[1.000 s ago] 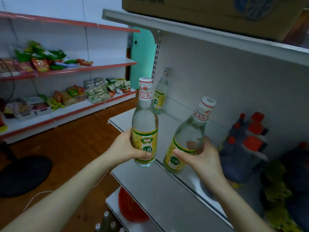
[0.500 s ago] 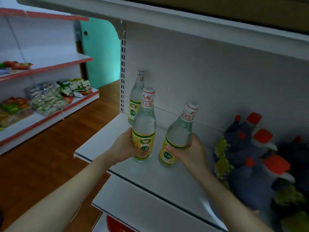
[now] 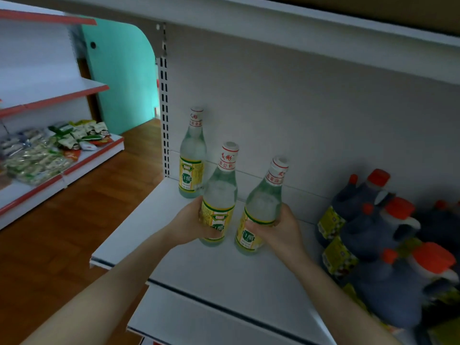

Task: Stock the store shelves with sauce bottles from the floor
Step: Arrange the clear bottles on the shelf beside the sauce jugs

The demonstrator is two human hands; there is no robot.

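Note:
Each of my hands holds a clear glass bottle with a yellow-green label and a white-red cap. My left hand (image 3: 189, 222) grips the left bottle (image 3: 220, 192) round its label, its base low over or on the white shelf (image 3: 211, 267). My right hand (image 3: 278, 229) grips the right bottle (image 3: 263, 205), which tilts to the right, base at the shelf. A third matching bottle (image 3: 192, 155) stands upright at the shelf's back left corner, just behind the left bottle.
Dark sauce jugs (image 3: 380, 245) with orange caps and yellow labels crowd the shelf's right side. Another shelf board (image 3: 298, 28) hangs overhead. A lower shelf (image 3: 199, 317) juts out below. Left, across a wooden floor (image 3: 62, 232), red-edged shelves hold snack packets (image 3: 49, 150).
Both hands have carried their bottles forward and down onto the shelf, closer to the standing bottle. The view has moved in toward the shelf.

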